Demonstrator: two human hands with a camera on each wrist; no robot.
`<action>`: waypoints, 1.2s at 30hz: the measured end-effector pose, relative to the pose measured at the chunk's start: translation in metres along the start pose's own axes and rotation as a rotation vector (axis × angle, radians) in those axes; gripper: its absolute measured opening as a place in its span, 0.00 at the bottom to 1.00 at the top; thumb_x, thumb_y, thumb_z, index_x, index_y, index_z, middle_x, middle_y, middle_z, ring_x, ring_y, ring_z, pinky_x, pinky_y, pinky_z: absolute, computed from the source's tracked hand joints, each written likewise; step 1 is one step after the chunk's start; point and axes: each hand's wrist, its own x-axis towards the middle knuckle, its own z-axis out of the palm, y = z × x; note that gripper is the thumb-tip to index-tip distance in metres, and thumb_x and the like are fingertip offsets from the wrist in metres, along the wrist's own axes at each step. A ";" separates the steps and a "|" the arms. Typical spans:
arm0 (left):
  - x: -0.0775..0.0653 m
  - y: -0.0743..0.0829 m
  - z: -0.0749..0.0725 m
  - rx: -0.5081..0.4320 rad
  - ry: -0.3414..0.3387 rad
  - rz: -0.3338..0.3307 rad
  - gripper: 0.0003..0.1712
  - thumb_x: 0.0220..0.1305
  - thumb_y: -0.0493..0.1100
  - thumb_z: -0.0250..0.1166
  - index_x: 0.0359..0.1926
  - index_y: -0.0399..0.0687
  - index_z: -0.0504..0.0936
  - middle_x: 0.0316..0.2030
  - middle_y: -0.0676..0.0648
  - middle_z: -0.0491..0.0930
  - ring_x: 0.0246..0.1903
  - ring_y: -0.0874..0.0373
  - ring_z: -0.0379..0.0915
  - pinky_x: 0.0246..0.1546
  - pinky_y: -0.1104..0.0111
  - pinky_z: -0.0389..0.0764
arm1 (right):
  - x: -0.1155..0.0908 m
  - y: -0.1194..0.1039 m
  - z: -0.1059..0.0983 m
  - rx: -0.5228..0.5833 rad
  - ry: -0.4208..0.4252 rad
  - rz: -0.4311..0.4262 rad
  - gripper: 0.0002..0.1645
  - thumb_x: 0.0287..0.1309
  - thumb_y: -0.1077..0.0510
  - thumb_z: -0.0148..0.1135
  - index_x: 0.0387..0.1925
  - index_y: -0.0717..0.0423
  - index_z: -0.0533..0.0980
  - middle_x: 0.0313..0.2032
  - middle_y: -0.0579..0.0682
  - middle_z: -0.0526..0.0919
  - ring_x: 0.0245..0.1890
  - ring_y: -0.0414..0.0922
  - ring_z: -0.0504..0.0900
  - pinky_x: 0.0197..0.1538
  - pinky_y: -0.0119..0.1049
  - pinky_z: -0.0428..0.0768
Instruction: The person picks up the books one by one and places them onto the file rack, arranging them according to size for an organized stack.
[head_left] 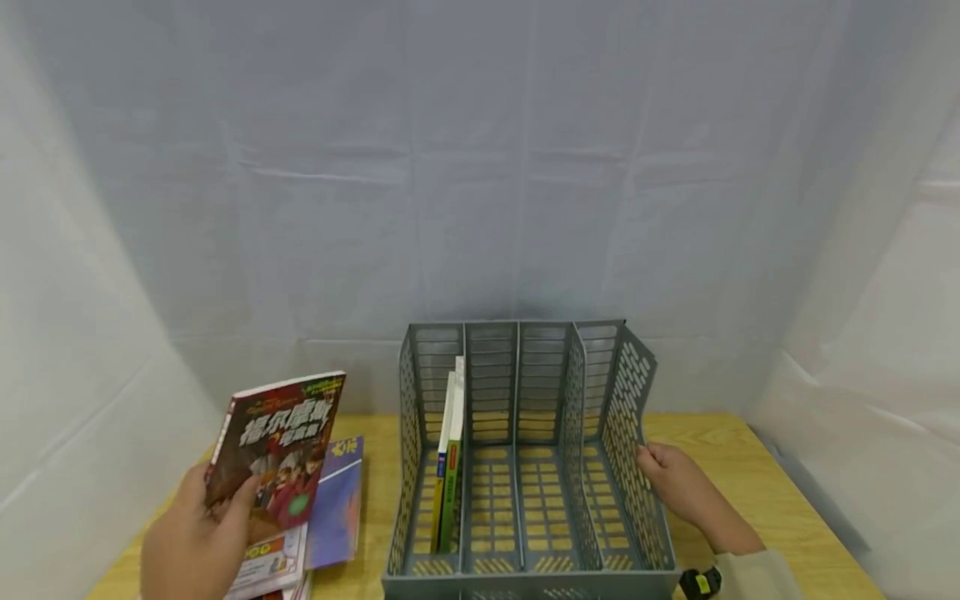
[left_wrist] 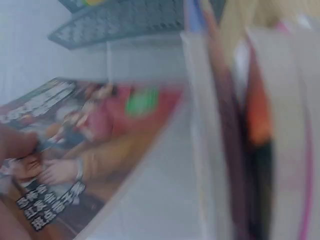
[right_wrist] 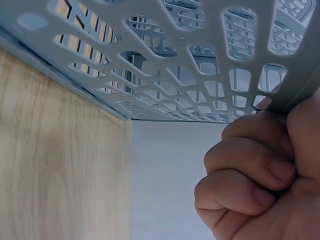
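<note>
My left hand [head_left: 197, 533] grips a dark red paperback book [head_left: 277, 454] by its lower left corner, thumb across the illustrated cover. In the left wrist view the book [left_wrist: 110, 135] is tilted and slightly blurred. Below it lies a stack of books, with a blue-purple book [head_left: 336, 508] and a white one [head_left: 272, 567] showing. At the right, my right hand [head_left: 678, 483] holds the side wall of a grey plastic file rack [head_left: 517, 583]. Its fingers [right_wrist: 245, 175] are curled at the wall's edge in the right wrist view. Two thin books [head_left: 450, 467] stand upright in the rack's leftmost compartment.
The rack's dividers [head_left: 517, 383] split it into several slots on a wooden table [head_left: 705, 429]. White sheeting [head_left: 480, 167] hangs behind the table and on both sides. A dark watch [head_left: 700, 582] is on the right wrist.
</note>
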 end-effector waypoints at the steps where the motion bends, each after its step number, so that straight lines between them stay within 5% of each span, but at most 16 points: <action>1: -0.002 0.006 0.000 -0.033 0.076 0.008 0.23 0.60 0.38 0.76 0.53 0.33 0.79 0.28 0.38 0.85 0.20 0.65 0.75 0.17 0.70 0.67 | 0.000 0.000 0.000 0.001 -0.001 0.001 0.28 0.83 0.45 0.43 0.24 0.54 0.63 0.18 0.48 0.63 0.17 0.43 0.57 0.26 0.38 0.65; 4: -0.006 0.024 0.001 -0.236 0.244 0.004 0.21 0.55 0.31 0.77 0.48 0.31 0.80 0.33 0.53 0.85 0.25 0.79 0.71 0.23 0.82 0.68 | -0.001 -0.001 0.001 0.004 -0.005 -0.002 0.28 0.83 0.44 0.43 0.24 0.55 0.63 0.18 0.48 0.63 0.17 0.43 0.57 0.26 0.38 0.64; 6: -0.006 0.032 0.004 -0.499 0.276 0.018 0.19 0.55 0.25 0.73 0.47 0.29 0.78 0.39 0.57 0.82 0.33 0.78 0.73 0.32 0.85 0.74 | -0.001 0.000 0.001 0.002 -0.003 -0.005 0.29 0.83 0.44 0.43 0.24 0.55 0.63 0.18 0.48 0.63 0.17 0.43 0.57 0.26 0.38 0.64; 9: -0.004 0.036 0.008 -0.619 0.183 0.096 0.16 0.54 0.21 0.69 0.42 0.29 0.75 0.49 0.50 0.82 0.46 0.67 0.79 0.46 0.82 0.78 | 0.000 0.000 0.002 0.003 -0.004 -0.007 0.29 0.83 0.45 0.43 0.24 0.55 0.63 0.18 0.48 0.62 0.17 0.43 0.57 0.26 0.38 0.64; 11: -0.001 0.031 0.010 -0.515 0.008 0.136 0.14 0.57 0.23 0.70 0.40 0.29 0.73 0.52 0.42 0.80 0.49 0.59 0.79 0.48 0.76 0.78 | 0.001 0.000 0.002 0.002 -0.003 -0.004 0.28 0.83 0.45 0.43 0.23 0.54 0.63 0.18 0.47 0.62 0.17 0.42 0.57 0.26 0.37 0.65; 12: 0.000 0.029 0.010 -0.350 -0.104 0.129 0.15 0.61 0.30 0.71 0.40 0.30 0.72 0.51 0.42 0.80 0.47 0.59 0.78 0.44 0.73 0.78 | 0.001 0.000 0.003 0.003 -0.004 -0.003 0.28 0.83 0.45 0.43 0.23 0.54 0.63 0.18 0.47 0.62 0.17 0.42 0.57 0.26 0.37 0.65; 15: 0.007 0.019 0.014 -0.104 -0.585 0.007 0.33 0.73 0.55 0.65 0.60 0.30 0.69 0.51 0.32 0.81 0.43 0.47 0.82 0.39 0.60 0.80 | 0.002 0.000 0.003 0.009 -0.008 -0.005 0.28 0.83 0.45 0.43 0.23 0.55 0.63 0.18 0.47 0.62 0.17 0.42 0.57 0.26 0.37 0.65; 17: 0.009 0.016 0.017 0.032 -0.844 -0.079 0.48 0.75 0.68 0.55 0.71 0.29 0.61 0.46 0.32 0.83 0.35 0.45 0.83 0.31 0.53 0.81 | 0.002 0.000 0.003 0.014 -0.013 -0.008 0.29 0.83 0.45 0.43 0.24 0.55 0.63 0.18 0.47 0.63 0.17 0.42 0.57 0.26 0.37 0.65; 20: 0.010 0.016 0.023 0.060 -0.967 -0.113 0.46 0.76 0.68 0.52 0.67 0.26 0.70 0.32 0.35 0.83 0.26 0.46 0.80 0.27 0.54 0.79 | 0.001 0.000 0.004 0.014 -0.011 -0.012 0.29 0.82 0.45 0.44 0.24 0.55 0.64 0.18 0.47 0.63 0.17 0.43 0.57 0.26 0.38 0.64; 23: 0.012 0.020 0.020 0.115 -0.897 -0.055 0.36 0.79 0.61 0.52 0.56 0.28 0.80 0.25 0.43 0.81 0.21 0.50 0.76 0.25 0.55 0.78 | 0.002 0.000 0.005 0.010 -0.005 -0.006 0.28 0.82 0.45 0.44 0.24 0.55 0.64 0.18 0.47 0.63 0.17 0.42 0.57 0.26 0.37 0.65; 27: 0.015 0.026 0.008 0.159 -0.706 -0.060 0.40 0.81 0.62 0.48 0.56 0.23 0.79 0.34 0.36 0.87 0.29 0.43 0.84 0.29 0.49 0.81 | 0.003 0.000 0.007 0.019 -0.016 0.000 0.28 0.83 0.45 0.43 0.23 0.55 0.64 0.18 0.46 0.62 0.17 0.42 0.57 0.26 0.37 0.65; 30: 0.012 0.031 0.003 0.093 -0.483 -0.069 0.37 0.81 0.59 0.49 0.53 0.24 0.80 0.35 0.30 0.86 0.30 0.37 0.84 0.28 0.45 0.79 | 0.003 0.001 0.006 0.014 -0.027 -0.009 0.28 0.83 0.45 0.42 0.24 0.55 0.64 0.18 0.47 0.62 0.17 0.42 0.57 0.26 0.37 0.65; 33: 0.007 0.037 0.008 -0.006 -0.244 -0.001 0.26 0.78 0.51 0.57 0.52 0.27 0.81 0.36 0.28 0.85 0.32 0.32 0.83 0.30 0.41 0.78 | 0.003 0.002 0.004 -0.007 -0.017 -0.014 0.29 0.83 0.45 0.41 0.24 0.55 0.63 0.18 0.47 0.62 0.17 0.42 0.56 0.26 0.38 0.65; 36: 0.006 0.040 0.019 -0.069 -0.160 0.030 0.22 0.75 0.46 0.61 0.55 0.28 0.80 0.41 0.27 0.85 0.37 0.29 0.83 0.34 0.39 0.79 | 0.002 0.002 0.001 -0.024 -0.003 -0.018 0.29 0.83 0.44 0.41 0.24 0.55 0.63 0.18 0.47 0.63 0.18 0.42 0.56 0.26 0.38 0.64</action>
